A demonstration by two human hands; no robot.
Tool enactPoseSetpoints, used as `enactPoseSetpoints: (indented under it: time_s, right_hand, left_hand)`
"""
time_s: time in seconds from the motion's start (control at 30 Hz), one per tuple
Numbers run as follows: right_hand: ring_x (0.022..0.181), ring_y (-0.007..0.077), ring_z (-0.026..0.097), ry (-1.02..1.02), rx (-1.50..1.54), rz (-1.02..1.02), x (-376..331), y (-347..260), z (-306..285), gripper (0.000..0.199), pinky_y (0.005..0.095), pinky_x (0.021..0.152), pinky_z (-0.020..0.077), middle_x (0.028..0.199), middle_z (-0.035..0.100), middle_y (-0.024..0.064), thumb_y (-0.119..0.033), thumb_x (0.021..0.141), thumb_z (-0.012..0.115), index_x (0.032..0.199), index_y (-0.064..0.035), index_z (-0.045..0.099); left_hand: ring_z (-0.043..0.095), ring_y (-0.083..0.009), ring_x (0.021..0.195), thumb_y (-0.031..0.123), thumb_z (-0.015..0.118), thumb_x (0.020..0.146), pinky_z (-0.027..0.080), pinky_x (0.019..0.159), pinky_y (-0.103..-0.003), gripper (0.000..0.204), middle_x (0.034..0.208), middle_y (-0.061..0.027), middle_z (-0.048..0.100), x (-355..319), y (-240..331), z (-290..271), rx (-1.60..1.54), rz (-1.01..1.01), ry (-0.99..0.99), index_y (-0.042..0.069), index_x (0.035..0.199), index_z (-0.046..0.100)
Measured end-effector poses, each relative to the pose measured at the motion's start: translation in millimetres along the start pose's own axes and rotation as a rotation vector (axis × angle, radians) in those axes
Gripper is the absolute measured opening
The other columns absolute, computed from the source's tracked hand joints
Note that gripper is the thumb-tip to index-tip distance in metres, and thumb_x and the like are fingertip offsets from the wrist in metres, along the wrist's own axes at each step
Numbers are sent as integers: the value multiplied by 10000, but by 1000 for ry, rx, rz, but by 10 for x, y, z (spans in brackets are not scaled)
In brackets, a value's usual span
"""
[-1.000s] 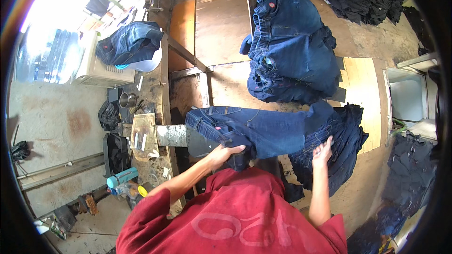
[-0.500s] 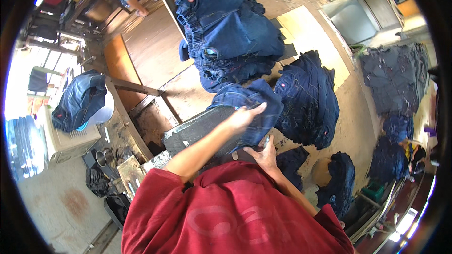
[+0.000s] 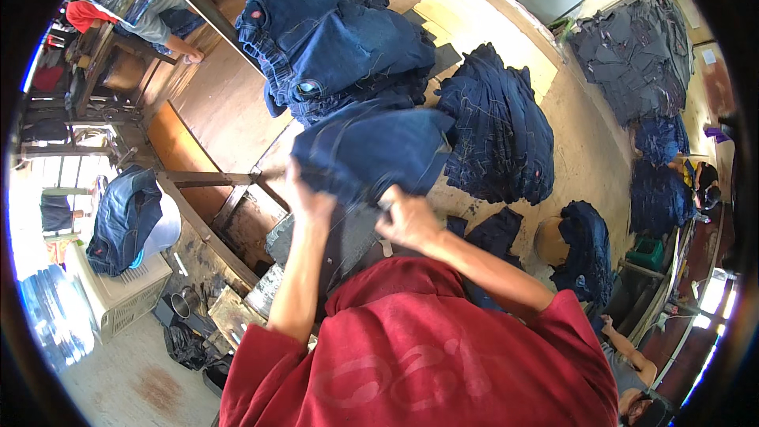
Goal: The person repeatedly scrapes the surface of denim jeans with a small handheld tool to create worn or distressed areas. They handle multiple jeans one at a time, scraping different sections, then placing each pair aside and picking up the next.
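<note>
A dark blue denim garment (image 3: 371,150) is stretched out in front of me, smeared by motion. My left hand (image 3: 308,199) grips its left edge, the fingers blurred and partly behind the cloth. My right hand (image 3: 409,220) is closed in a fist at its lower edge, pinching the cloth; whether a small tool is also in it I cannot make out. Under the garment lies a worn dark board (image 3: 348,241). Just beyond is a tall pile of denim garments (image 3: 340,39), and a second heap of denim (image 3: 502,126) lies to its right.
Dark cloth pieces (image 3: 632,55) are heaped at the far right. At the left, jeans (image 3: 126,217) lie over a white basin by a beige box (image 3: 126,292). A metal cup (image 3: 186,300) stands nearby. One person (image 3: 154,28) is at the far left, another (image 3: 632,364) at the lower right.
The garment has been lifted and spread to the left and away from me. My left hand has moved left to its edge; my right hand has moved up and left. The view has shifted.
</note>
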State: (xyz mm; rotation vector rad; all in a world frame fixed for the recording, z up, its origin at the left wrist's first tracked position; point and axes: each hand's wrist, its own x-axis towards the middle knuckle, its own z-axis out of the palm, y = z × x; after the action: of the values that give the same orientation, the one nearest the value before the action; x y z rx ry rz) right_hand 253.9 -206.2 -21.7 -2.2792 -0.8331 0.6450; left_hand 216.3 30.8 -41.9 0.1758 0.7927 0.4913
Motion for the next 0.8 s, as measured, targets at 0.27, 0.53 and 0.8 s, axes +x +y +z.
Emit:
enactPoseSetpoints:
  time_s: [0.27, 0.53, 0.8]
  right_hand:
    - [853, 435, 774, -714, 366, -199, -152, -550, 176, 513, 516, 752, 597, 895, 770, 216, -471, 982, 790, 1154, -43, 567]
    - [719, 138, 737, -548, 561, -16, -115, -120, -279, 354, 334, 655, 553, 793, 796, 59, -392, 1116, 651, 1005, -57, 637]
    - [942, 430, 786, -625, 168, 322, 164, 254, -185, 399, 494, 840, 609, 967, 780, 247, -365, 1139, 562, 1264, 9, 508]
  left_hand:
    - [707, -267, 1228, 366, 727, 1066, 551, 1092, -474, 500, 1388, -96, 725, -1466, 13, -1468, 286, -144, 36, 55, 1452, 658]
    - [692, -127, 1100, 56, 820, 965, 534, 1052, -343, 342, 1218, -18, 800, -2102, 627, -2149, 1395, -359, 46, 29, 1301, 762]
    - [774, -307, 999, 415, 888, 908, 614, 873, -415, 590, 1112, -194, 777, -1461, 1427, -677, 1839, 426, 468, -1, 1286, 708]
